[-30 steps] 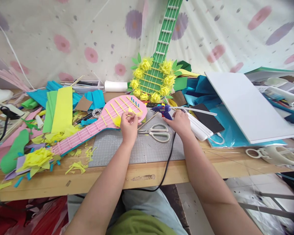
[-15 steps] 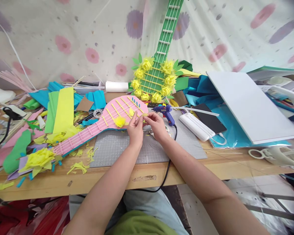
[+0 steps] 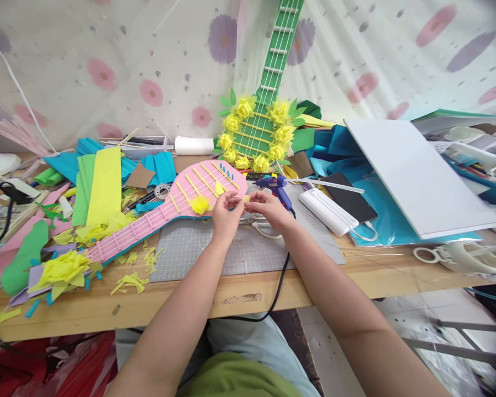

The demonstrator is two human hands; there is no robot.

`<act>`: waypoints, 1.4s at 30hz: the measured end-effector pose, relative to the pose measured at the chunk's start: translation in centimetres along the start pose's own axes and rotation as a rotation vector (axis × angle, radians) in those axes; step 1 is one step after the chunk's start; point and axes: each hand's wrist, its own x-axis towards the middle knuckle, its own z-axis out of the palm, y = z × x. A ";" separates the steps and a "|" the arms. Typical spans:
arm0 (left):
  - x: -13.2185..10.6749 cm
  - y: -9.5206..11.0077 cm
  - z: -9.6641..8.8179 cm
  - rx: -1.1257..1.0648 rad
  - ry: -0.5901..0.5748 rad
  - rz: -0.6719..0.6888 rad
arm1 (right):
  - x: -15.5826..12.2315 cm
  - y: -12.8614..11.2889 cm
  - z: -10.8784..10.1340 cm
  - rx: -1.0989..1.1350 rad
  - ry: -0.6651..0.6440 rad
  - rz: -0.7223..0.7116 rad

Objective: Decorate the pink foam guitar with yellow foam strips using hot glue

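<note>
My left hand (image 3: 226, 212) and my right hand (image 3: 270, 208) meet fingertip to fingertip over the cutting mat (image 3: 198, 259). Pinched between them is a small yellow paper piece (image 3: 246, 199), mostly covered by the fingers. Just left of my hands lies a pink paper guitar (image 3: 182, 193) with white strings, yellow strips and a yellow paper flower (image 3: 199, 204) on its body. Beneath my right hand, scissors (image 3: 264, 227) rest on the mat. A blue glue gun (image 3: 278, 188) lies behind that hand, with a long glue stick in its back.
A green paper guitar (image 3: 254, 132) ringed with yellow flowers leans on the curtain. A white power strip (image 3: 328, 210) and a large white board (image 3: 417, 176) lie to the right. Yellow crepe paper (image 3: 104, 187), paper scraps (image 3: 130, 282) and a yellow flower (image 3: 64, 269) cover the left.
Both hands stay together at the yellow paper piece, with the fingers slightly shifted and the right hand flatter. More of the scissors shows. The whole view has moved a little.
</note>
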 end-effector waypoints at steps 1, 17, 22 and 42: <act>-0.1 0.0 0.0 -0.002 0.000 -0.006 | 0.0 0.0 0.0 -0.004 0.008 -0.012; -0.5 0.4 0.3 -0.007 0.065 0.000 | 0.1 0.9 1.4 0.146 0.145 -0.057; -0.2 3.0 -1.7 0.382 0.086 0.422 | -0.1 0.7 0.5 0.180 0.215 -0.011; 2.6 6.2 -11.5 1.379 -0.411 0.847 | -0.2 1.4 0.5 0.105 0.279 0.060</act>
